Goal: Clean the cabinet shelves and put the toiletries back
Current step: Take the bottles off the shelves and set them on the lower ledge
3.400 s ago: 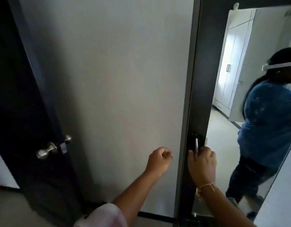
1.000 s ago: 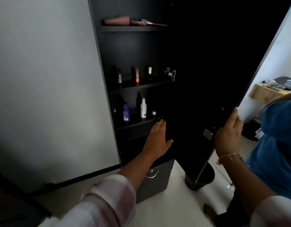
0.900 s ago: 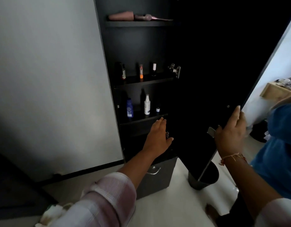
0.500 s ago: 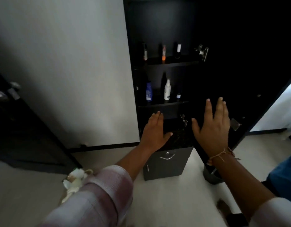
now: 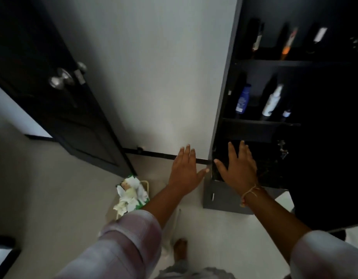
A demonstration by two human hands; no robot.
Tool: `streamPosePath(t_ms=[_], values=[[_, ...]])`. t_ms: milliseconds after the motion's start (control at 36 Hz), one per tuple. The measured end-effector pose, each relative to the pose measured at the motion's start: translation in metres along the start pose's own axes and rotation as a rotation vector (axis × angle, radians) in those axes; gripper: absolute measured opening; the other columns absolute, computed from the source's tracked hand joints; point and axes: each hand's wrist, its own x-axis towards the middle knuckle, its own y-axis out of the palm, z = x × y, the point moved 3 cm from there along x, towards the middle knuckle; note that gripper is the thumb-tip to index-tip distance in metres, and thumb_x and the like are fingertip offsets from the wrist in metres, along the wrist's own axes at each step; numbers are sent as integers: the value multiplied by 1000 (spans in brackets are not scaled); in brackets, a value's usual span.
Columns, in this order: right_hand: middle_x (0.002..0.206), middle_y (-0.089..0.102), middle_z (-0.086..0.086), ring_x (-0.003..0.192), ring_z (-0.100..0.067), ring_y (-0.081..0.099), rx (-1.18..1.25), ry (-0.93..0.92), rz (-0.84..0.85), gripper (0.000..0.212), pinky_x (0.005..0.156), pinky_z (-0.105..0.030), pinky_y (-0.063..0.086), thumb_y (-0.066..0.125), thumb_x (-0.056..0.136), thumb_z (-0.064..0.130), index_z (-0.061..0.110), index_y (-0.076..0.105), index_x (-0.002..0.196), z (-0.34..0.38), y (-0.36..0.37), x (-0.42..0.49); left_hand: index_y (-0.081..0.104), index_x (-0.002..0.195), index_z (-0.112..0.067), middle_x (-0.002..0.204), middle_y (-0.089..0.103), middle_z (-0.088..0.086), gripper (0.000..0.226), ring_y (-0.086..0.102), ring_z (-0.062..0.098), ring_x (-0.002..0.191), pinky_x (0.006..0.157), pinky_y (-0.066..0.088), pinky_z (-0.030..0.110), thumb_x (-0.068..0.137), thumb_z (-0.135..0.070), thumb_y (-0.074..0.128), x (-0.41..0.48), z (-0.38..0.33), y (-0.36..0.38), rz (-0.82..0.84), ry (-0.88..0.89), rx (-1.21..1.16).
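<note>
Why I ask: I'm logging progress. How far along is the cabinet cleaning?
Done: the tall black cabinet stands open. In hand: nothing; left hand and right hand hover empty. Left: blue plastic bottle and white spray bottle sit shelved, so emptying, wiping, restocking.

**Checked sleeves and a thread bracelet**

The person wears a long-sleeved shirt in a pale pink-and-white check. The left sleeve [image 5: 129, 238] ends partway up the forearm, its cuff bunched in soft folds. The right sleeve [image 5: 325, 256] looks whiter in the light and ends at a similar height. A thin tan thread bracelet [image 5: 251, 192] circles the wrist just behind the right hand [image 5: 237, 168], with loose knotted ends and a small reddish bead. At the lower edge are a fold of grey cloth [image 5: 194, 272] and what looks like a bare foot [image 5: 180, 249], both blurred.
</note>
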Motion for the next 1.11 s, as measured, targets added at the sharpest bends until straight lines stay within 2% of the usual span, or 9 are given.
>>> streamPosePath(t_ms=[111, 222, 444, 583, 722, 861, 944, 1028, 1111], values=[[162, 5, -17, 148, -35, 8, -4, 7, 126, 78, 119, -49, 20, 38, 92, 65, 22, 17, 154, 18, 32, 21, 10, 153, -7, 162, 2, 12, 106, -3, 27, 149, 120, 9, 42, 77, -80, -1, 14, 28, 10, 40, -59, -21], [162, 6, -14, 148, -33, 10, 0, 33, 186, 76, 119, -47, 22, 38, 93, 65, 22, 19, 153, 30, 52, 43, 12, 153, -8, 162, 2, 11, 87, -3, 25, 150, 121, 12, 42, 91, -68, 24, 36, 47, 21, 81, -65, -54], [156, 27, -16, 140, -34, 31, 63, 151, 32, 66, 112, -45, 35, 48, 94, 53, 15, 37, 146, 14, 39, 73, 34, 146, -4, 153, 33, 15, 62, 26, 27, 143, 117, 21, 34, 97, -38, 52, 100, 23, 16, 10, 114, -268], [145, 42, -19, 130, -37, 43, 95, 225, -86, 60, 107, -44, 40, 56, 92, 47, 9, 46, 138, -16, 16, 92, 48, 134, -6, 133, 52, 13, 45, 44, 26, 124, 101, 34, 27, 96, -29, 56, 138, -24, 8, 0, 186, -505], [130, 53, -20, 116, -38, 54, 146, 288, -206, 55, 96, -46, 48, 60, 90, 41, 5, 51, 130, -49, -8, 117, 64, 90, -7, 97, 62, 8, 7, 57, 18, 91, 83, 48, 29, 91, -13, 59, 180, -67, 0, -103, 277, -632], [113, 59, -23, 101, -40, 59, 158, 312, -314, 45, 88, -45, 51, 56, 91, 37, 0, 58, 116, -83, -31, 145, 62, 78, -1, 87, 61, 12, 19, 57, 20, 81, 73, 40, 21, 94, -11, 58, 212, -107, -11, -190, 302, -685], [106, 62, -20, 99, -37, 60, 169, 312, -349, 32, 84, -39, 49, 52, 94, 30, 3, 62, 106, -98, -44, 167, 65, 94, 2, 100, 63, 16, 11, 59, 24, 93, 87, 45, 29, 92, -6, 58, 232, -127, -12, -220, 307, -694], [113, 62, -20, 105, -35, 59, 258, 318, -403, 33, 86, -36, 46, 59, 93, 25, 2, 58, 117, -109, -59, 189, 51, 130, 1, 132, 51, 19, 43, 51, 28, 121, 105, 39, 31, 90, -10, 63, 253, -139, -9, -206, 256, -677], [121, 59, -19, 109, -33, 58, 327, 296, -436, 45, 88, -36, 47, 63, 90, 27, 1, 51, 125, -117, -72, 213, 34, 145, -4, 148, 36, 18, 63, 37, 29, 137, 115, 31, 35, 91, -15, 64, 276, -147, -8, -210, 218, -633]])
